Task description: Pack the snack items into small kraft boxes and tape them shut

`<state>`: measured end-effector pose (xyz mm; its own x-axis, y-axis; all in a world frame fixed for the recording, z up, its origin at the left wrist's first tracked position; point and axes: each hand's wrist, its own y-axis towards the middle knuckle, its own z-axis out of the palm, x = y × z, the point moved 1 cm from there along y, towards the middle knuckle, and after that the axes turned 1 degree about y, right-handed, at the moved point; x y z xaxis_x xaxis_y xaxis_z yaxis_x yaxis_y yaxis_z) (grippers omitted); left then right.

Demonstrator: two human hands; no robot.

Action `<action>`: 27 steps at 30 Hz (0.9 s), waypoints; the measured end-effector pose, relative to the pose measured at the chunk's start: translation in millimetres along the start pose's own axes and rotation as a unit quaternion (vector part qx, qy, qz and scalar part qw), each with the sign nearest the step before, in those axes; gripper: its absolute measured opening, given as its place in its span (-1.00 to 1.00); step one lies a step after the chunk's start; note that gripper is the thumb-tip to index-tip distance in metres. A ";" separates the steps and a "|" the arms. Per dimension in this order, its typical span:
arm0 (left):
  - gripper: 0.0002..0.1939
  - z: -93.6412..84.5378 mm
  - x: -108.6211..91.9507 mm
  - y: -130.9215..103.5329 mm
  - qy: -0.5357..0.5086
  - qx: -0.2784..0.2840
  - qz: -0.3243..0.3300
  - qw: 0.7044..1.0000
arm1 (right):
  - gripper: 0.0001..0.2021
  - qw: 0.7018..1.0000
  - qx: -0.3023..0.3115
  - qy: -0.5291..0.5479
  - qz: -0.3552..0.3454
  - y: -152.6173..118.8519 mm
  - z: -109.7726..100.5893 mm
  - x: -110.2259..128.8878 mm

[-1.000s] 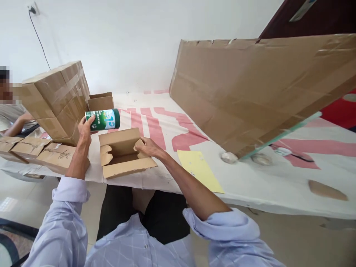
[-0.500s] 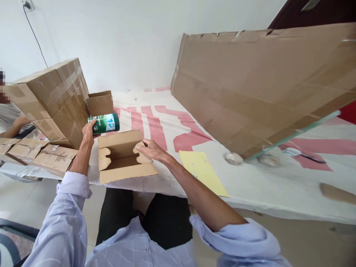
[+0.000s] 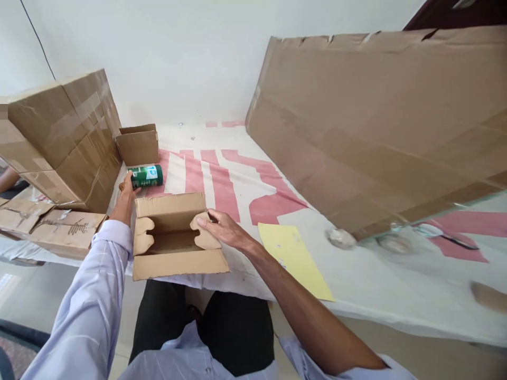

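A green can (image 3: 147, 176) with a blue and white label lies on its side beyond the open cardboard box. My left hand (image 3: 127, 191) is at the can's left end, with its fingers around that end. Nearer to me, the open cardboard box (image 3: 180, 264) has its flaps spread, and its inside shows no contents. My right hand (image 3: 224, 228) pinches the box's right side flap between thumb and fingers.
A small open box (image 3: 138, 148) stands behind the can. Taped cartons (image 3: 85, 142) are stacked at left, with flatter boxes (image 3: 65, 232) before them. A yellow sheet (image 3: 295, 258) lies right of the box. A large cardboard panel (image 3: 368, 121) leans at right.
My left hand and the green can have moved lower and farther away, down to the tabletop. My right hand still holds the flap. The whole view has shifted slightly.
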<state>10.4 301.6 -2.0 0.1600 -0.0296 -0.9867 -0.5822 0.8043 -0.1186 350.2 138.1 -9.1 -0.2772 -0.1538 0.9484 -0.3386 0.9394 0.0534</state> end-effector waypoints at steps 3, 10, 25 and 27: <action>-0.51 0.9 -6.2 -9.6 -0.009 -0.020 -0.004 1.000 | -0.39 1.000 -0.008 -0.006 0.001 -0.6 -1.6 -1.5; -0.06 -82.6 13.7 -112.7 0.013 0.241 0.088 0.967 | -0.56 0.992 -0.047 0.097 0.058 -8.9 -13.4 -29.5; 0.58 -137.3 -6.7 -229.6 0.263 0.453 0.250 0.814 | -0.57 0.977 0.004 0.139 0.162 -20.8 -4.5 -34.8; 0.55 -139.6 -9.1 -232.7 0.283 0.444 0.272 0.806 | -0.57 0.980 0.006 0.134 0.144 -20.4 -0.9 -33.8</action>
<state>33.1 31.8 19.0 -0.4612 0.4060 -0.7890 0.3953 0.8901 0.2270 367.3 124.3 -41.9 -0.1177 0.2053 0.9716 -0.2913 0.9282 -0.2315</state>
